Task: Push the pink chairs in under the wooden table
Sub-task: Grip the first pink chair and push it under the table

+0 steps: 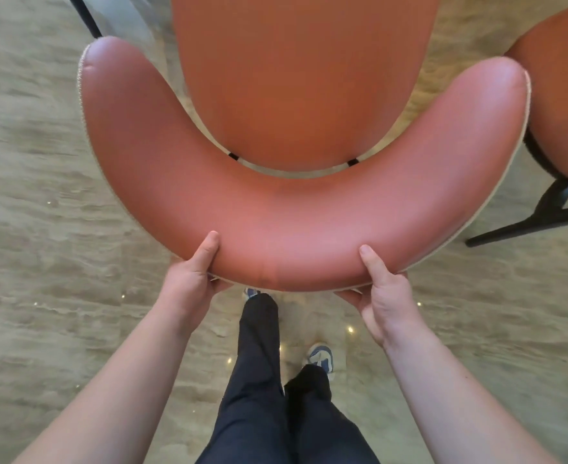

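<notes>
Pink chair [296,209] directly ahead, both hands clamped on its curved backrest: left hand [188,279], right hand [384,296], thumbs on top. Mid-push step; wooden table not in view. Next: steady forward shove, keep clear of second chair [563,105] on the right.

Beige marble-look floor [58,202] with wavy veining, glossy, small bright spots of reflected ceiling light [350,329], black metal leg [85,15] at top left, possibly a table's, soft even lighting
</notes>
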Tool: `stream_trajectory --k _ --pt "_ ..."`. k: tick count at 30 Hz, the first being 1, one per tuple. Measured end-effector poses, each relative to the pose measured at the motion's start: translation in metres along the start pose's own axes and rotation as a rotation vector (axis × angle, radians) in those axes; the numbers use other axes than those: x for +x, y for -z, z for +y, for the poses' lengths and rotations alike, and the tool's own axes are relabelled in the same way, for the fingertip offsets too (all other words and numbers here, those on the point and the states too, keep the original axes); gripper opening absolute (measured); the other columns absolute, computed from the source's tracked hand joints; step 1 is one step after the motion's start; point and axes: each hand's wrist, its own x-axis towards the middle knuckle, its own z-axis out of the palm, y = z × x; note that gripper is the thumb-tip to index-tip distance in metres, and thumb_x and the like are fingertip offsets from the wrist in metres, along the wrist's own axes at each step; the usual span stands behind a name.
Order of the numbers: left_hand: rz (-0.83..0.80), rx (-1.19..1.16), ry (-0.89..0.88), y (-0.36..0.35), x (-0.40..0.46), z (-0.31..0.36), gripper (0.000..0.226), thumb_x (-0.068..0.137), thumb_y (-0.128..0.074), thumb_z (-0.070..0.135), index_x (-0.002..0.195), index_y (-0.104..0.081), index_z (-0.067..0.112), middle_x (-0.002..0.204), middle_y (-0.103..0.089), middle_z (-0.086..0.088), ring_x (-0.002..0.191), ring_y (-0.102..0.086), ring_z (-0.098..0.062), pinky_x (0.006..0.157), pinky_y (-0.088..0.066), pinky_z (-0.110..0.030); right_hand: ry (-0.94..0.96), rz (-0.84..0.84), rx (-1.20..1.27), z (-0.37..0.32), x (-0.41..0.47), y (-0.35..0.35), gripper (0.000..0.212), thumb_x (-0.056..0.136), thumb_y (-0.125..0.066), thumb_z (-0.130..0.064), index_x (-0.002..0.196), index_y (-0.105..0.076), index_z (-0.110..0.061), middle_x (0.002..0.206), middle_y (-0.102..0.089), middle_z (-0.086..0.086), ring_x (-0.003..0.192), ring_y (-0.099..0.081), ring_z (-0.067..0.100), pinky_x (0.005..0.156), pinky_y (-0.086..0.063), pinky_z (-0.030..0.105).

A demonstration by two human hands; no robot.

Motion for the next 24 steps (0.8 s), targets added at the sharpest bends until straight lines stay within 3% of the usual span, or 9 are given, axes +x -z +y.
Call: stream_trajectory --k 4,9,12,15,18,24 --pt "0.005 0.007 0.001 -0.027 0.015 0.049 0.057 0.069 -0.086 0.045 0.111 -0.067 0.011 0.104 -0.082 -0.001 0.096 -0.078 -0.021 0.072 -0.063 -0.043 0.014 0.008 -0.037 -0.048 0.010 -0.029 0.021 0.095 -0.068 -0.024 0.107 -0.064 -0.008 0.091 -0.081 0.001 0.085 -0.078 0.019 0.074 -0.063 0.050" --pt "-0.017 0.063 0.044 -0.059 0.032 0.112 0.035 0.087 -0.078 0.035 0.107 -0.065 0.009 0.092 -0.082 0.003 0.087 -0.079 -0.019 0.067 -0.062 -0.038 0.015 0.096 -0.059 -0.106 0.017 -0.073 0.018 0.096 -0.065 -0.026 0.102 -0.063 -0.009 0.088 -0.079 0.007 0.073 -0.077 0.021 0.059 -0.061 0.044" --pt "-0.018 0.079 0.033 -0.078 0.046 0.144 0.035 0.083 -0.079 0.036 0.103 -0.066 0.012 0.087 -0.082 0.005 0.083 -0.079 -0.018 0.065 -0.063 -0.040 0.011 0.105 -0.059 -0.138 0.028 -0.095 0.018 0.096 -0.064 -0.026 0.106 -0.060 -0.012 0.100 -0.075 0.013 0.082 -0.074 0.028 0.059 -0.061 0.045" --pt "-0.013 0.109 0.053 -0.094 0.057 0.172 0.041 0.075 -0.081 0.040 0.102 -0.067 0.011 0.089 -0.082 0.000 0.084 -0.079 -0.020 0.077 -0.063 -0.049 0.001 0.118 -0.042 -0.165 0.036 -0.112 0.035 0.096 -0.064 -0.026 0.126 -0.055 -0.010 0.109 -0.073 0.014 0.088 -0.073 0.030 0.060 -0.061 0.046" --pt "0.001 0.116 0.106 -0.107 0.066 0.193 0.036 0.085 -0.079 0.035 0.103 -0.066 0.006 0.101 -0.079 -0.011 0.080 -0.079 -0.021 0.081 -0.062 -0.055 -0.028 0.134 -0.050 -0.186 0.044 -0.125 0.043 0.095 -0.065 -0.026 0.132 -0.052 -0.007 0.113 -0.072 0.016 0.093 -0.072 0.032 0.059 -0.061 0.045" --pt "-0.002 0.123 0.143 -0.134 0.090 0.242 0.037 0.090 -0.075 0.031 0.108 -0.063 0.002 0.087 -0.082 -0.007 0.081 -0.079 -0.024 0.070 -0.063 -0.047 -0.061 0.117 -0.078 -0.232 0.064 -0.154 0.045 0.096 -0.064 -0.026 0.130 -0.051 0.000 0.118 -0.068 0.021 0.097 -0.070 0.037 0.064 -0.062 0.051"
